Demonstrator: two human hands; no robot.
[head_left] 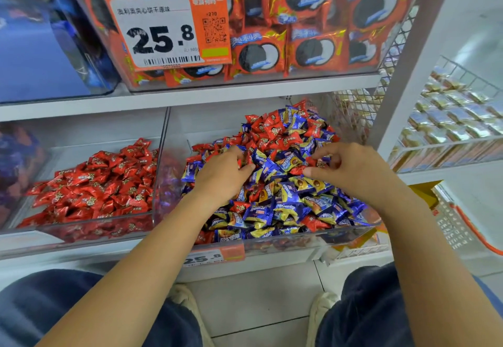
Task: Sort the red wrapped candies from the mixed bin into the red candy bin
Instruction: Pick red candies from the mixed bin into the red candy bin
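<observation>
Both hands are down in the mixed bin on the right. The left hand lies curled on the candies; whether it holds one I cannot tell. The right hand pinches at a red candy. The red candy bin sits just left across a clear wall, nearer the left hand.

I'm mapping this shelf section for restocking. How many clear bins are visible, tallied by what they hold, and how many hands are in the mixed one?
Bins of red candies only: 1, the red candy bin
Bins of mixed red and blue candies: 1, the mixed bin
Bins of red cookie packs: 1
Total bins: 3
Hands in the mixed bin: 2, left hand, right hand
</observation>
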